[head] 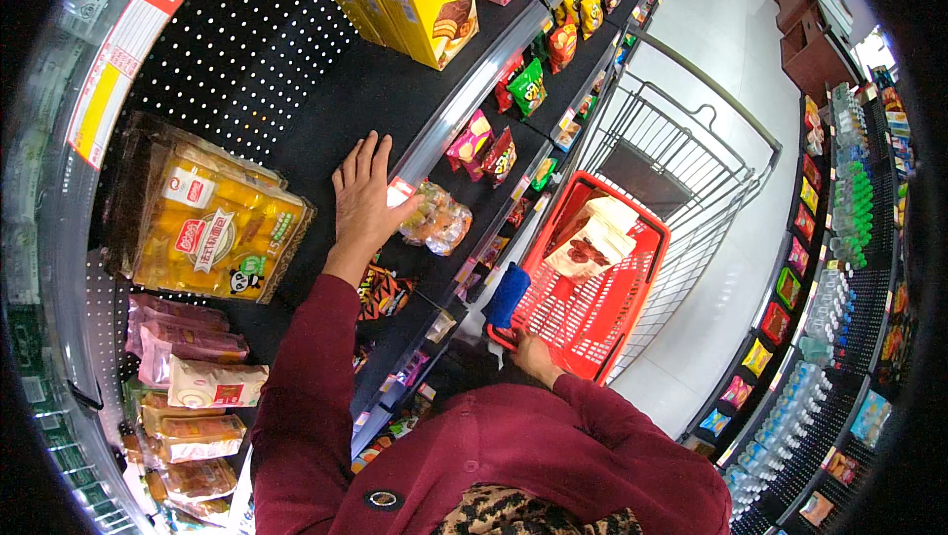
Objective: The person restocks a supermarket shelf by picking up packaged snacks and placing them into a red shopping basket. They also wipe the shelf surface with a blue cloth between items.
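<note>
My left hand (364, 198) lies palm down with fingers apart on a black shelf (326, 120), its thumb over the metal front edge by a price label. Left of it stand packs of soft bread (222, 224) in clear and yellow wrapping. My right hand (537, 359) holds the near rim of a red plastic basket (629, 320); some of its fingers are hidden. The basket sits at a wire shopping cart (692, 128). Inside it lies a cream-coloured food package (592, 239) with a dark red picture. A blue padded thing (507, 296) is at the basket's left corner.
Yellow snack boxes (422, 2) stand farther along the shelf. Lower shelves hold snack bags (527, 87) and a clear pack of round items (438, 218). Wrapped packs (204, 387) line the lower left. Across the pale aisle floor (666, 379), another shelf unit holds bottles (778, 424) and bags.
</note>
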The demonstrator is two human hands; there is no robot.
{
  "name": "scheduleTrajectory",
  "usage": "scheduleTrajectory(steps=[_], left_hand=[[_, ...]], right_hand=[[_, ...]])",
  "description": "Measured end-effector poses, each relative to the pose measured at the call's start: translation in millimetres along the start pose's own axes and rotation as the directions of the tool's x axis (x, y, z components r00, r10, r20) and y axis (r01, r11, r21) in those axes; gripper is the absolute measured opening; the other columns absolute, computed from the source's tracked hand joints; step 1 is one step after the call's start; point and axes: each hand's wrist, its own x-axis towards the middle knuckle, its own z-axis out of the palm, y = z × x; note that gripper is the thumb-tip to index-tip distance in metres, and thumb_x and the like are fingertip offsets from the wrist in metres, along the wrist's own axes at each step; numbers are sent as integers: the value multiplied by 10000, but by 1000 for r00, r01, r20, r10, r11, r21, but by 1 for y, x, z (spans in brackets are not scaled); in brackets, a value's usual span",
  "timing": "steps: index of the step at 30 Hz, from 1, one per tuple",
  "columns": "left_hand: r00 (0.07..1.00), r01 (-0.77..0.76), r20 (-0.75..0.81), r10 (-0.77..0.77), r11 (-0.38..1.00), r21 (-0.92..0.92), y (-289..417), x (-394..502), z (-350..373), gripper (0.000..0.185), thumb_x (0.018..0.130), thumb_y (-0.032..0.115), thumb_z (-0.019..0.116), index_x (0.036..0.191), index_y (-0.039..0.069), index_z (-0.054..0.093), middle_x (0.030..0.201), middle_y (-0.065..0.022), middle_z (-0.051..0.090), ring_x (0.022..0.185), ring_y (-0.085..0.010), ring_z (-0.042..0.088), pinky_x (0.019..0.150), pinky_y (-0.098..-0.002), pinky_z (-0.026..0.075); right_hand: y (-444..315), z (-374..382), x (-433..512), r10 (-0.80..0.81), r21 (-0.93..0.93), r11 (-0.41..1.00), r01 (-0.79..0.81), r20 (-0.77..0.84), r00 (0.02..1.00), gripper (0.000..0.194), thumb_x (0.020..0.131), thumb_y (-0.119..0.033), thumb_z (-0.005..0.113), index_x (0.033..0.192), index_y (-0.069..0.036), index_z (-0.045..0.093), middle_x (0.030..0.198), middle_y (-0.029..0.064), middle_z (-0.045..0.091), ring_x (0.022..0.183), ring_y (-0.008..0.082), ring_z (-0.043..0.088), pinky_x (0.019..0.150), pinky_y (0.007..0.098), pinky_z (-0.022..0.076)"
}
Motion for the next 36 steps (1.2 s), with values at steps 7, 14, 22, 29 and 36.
scheduleTrajectory(steps=[7, 14, 22, 29, 36], left_hand=[[1000, 12, 9, -12, 1000, 25, -2, 0, 3, 1023, 748, 398, 867, 1577, 84, 355, 1635, -126, 353, 1483, -336, 333, 1196, -504, 272], [1000, 9, 14, -9, 1000, 24, -11, 0, 11, 1024, 743, 395, 867, 1575, 81, 358, 1630, -126, 360, 1481, -328, 338, 1194, -503, 273], [1000, -10, 8, 10, 1000, 26, -15, 0, 15, 1008, 752, 375, 863, 1572, 73, 360, 1625, -134, 364, 1475, -336, 342, 1192, -507, 275], [999, 12, 46, -13, 999, 36, -13, -2, 11, 982, 777, 374, 850, 1573, 74, 358, 1632, -137, 350, 1476, -342, 337, 1195, -509, 269], [999, 11, 39, -12, 1000, 23, -10, -4, 10, 1005, 765, 396, 857, 1575, 79, 355, 1635, -127, 346, 1475, -341, 339, 1189, -504, 278]], right_hand=[[5, -18, 18, 7, -78, 997, -9, -34, 999, 537, 776, -155, 745, 1299, -89, 641, 1029, 264, 725, 935, 425, 722, 810, 523, 591], [14, -43, 47, -108, -188, 977, 105, -10, 994, 561, 806, -205, 743, 1341, -77, 631, 1162, 229, 703, 1087, 411, 670, 917, 491, 568], [43, -50, 79, -211, -260, 946, 196, -32, 977, 565, 750, -208, 806, 1262, -32, 645, 1164, 239, 693, 1069, 403, 674, 928, 477, 566], [42, -66, 90, -191, -304, 933, 191, 30, 981, 650, 780, -204, 789, 1379, -53, 590, 1192, 228, 693, 1123, 393, 658, 931, 480, 560], [38, -74, 95, -124, -318, 940, 127, 33, 992, 574, 741, -244, 818, 1250, -38, 650, 1154, 213, 710, 1097, 383, 674, 946, 463, 547]])
